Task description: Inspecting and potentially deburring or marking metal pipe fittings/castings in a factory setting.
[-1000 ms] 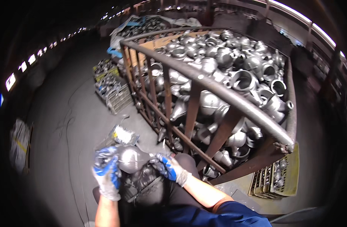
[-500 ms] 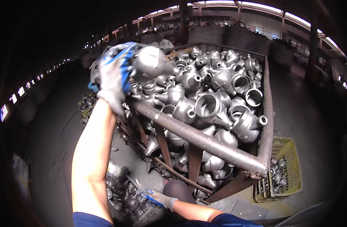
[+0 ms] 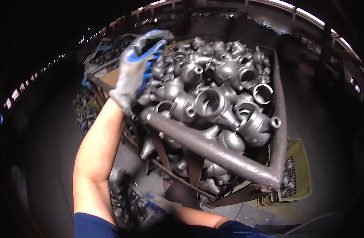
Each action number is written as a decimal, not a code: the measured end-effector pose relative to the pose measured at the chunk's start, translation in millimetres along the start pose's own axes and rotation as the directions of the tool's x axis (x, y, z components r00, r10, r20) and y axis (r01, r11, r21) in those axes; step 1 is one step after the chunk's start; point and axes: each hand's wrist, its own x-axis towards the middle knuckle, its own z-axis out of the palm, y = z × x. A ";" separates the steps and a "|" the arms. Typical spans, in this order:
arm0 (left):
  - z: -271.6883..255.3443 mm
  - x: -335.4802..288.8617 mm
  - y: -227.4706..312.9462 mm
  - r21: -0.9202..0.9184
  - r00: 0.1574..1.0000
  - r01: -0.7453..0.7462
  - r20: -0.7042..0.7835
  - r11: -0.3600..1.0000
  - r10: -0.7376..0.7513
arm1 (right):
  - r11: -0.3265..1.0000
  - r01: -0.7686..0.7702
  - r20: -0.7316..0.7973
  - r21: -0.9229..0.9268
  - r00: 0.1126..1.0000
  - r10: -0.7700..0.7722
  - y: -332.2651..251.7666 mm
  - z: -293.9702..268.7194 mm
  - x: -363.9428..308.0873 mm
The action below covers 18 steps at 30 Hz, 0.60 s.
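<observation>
My left hand (image 3: 140, 67), in a grey and blue coated glove, is raised over the left part of a metal cage bin heaped with grey metal valve-body castings (image 3: 209, 102). Its fingers are curved and apart from the thumb, with nothing between them. Low down, my right hand (image 3: 162, 201), gloved the same way, reaches to a pile of smaller dark castings (image 3: 128, 202) beside my leg. Motion blur hides its fingertips, so whether it grips a casting cannot be made out.
A thick steel rail (image 3: 213, 148) runs along the bin's near side, between me and the castings. At the right, a yellow plastic crate (image 3: 299, 170) holds small castings. More castings (image 3: 85, 109) lie in a container beyond the bin's left side.
My left hand has let go of the large rounded casting it held over the bin, and its fingers have opened. My right hand stays by the lower pile. The whole view has shifted slightly.
</observation>
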 end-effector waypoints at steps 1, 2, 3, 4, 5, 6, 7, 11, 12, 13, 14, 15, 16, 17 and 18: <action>-25.3 -26.6 15.6 0.064 0.998 -0.051 -0.033 0.997 0.053 | 0.999 -0.024 -0.052 -0.038 0.998 0.022 -19.7 14.9 -7.9; -49.8 -53.1 24.9 0.089 0.992 -0.077 -0.091 0.993 0.085 | 0.994 -0.099 -0.118 0.039 0.988 0.103 -48.2 33.3 -14.5; -68.0 -78.5 31.2 0.114 0.984 -0.098 -0.140 0.989 0.114 | 0.998 -0.004 -0.043 0.059 0.999 0.007 -36.9 9.3 -8.0; -96.4 -112.0 39.5 0.221 0.966 -0.039 -0.240 0.975 0.093 | 0.991 -0.075 -0.094 0.109 0.992 0.085 -53.3 30.2 -12.3; -133.5 -146.9 36.1 0.245 0.943 -0.049 -0.309 0.968 0.126 | 0.978 -0.147 -0.142 0.149 0.976 0.168 -75.5 45.8 -14.6; -162.9 -181.3 27.9 0.238 0.899 0.048 -0.433 0.970 0.062 | 0.992 -0.102 -0.164 -0.075 0.982 0.088 -72.1 35.7 -13.4; -192.9 -218.6 24.9 0.238 0.835 0.131 -0.549 0.962 0.022 | 0.977 -0.183 -0.285 -0.107 0.947 0.146 -68.0 25.9 -12.4; -299.5 -400.2 4.9 0.087 0.362 0.578 -0.918 0.812 -0.159 | 0.961 -0.268 -0.272 -0.062 0.931 0.242 -58.0 25.3 -1.3; -320.8 -449.1 1.3 0.133 0.339 0.695 -0.927 0.706 -0.160 | 0.953 -0.286 -0.263 -0.098 0.931 0.253 -54.7 32.8 2.1; -334.9 -487.6 -1.4 0.162 0.317 0.793 -0.933 0.587 -0.170 | 0.945 -0.297 -0.263 -0.138 0.931 0.254 -53.0 41.4 4.9; -331.7 -508.2 -6.8 0.093 0.249 0.798 -0.950 0.595 -0.186 | 0.936 -0.321 -0.260 -0.145 0.925 0.277 -51.2 46.9 7.1; -326.0 -524.3 -11.6 0.028 0.187 0.796 -0.961 0.604 -0.201 | 0.921 -0.344 -0.275 -0.182 0.917 0.289 -50.0 55.0 8.8; -326.0 -539.7 -19.8 -0.082 0.100 0.803 -0.958 0.591 -0.269 | 0.906 -0.363 -0.289 -0.220 0.911 0.294 -48.1 60.3 11.2; -321.2 -542.0 -30.9 -0.096 0.092 0.794 -0.957 0.600 -0.275 | 0.906 -0.368 -0.292 -0.208 0.908 0.302 -47.3 61.9 10.8; -315.0 -541.2 -41.9 -0.042 0.180 0.810 -0.931 0.585 -0.316 | 0.912 -0.378 -0.281 -0.157 0.903 0.325 -44.6 60.7 10.9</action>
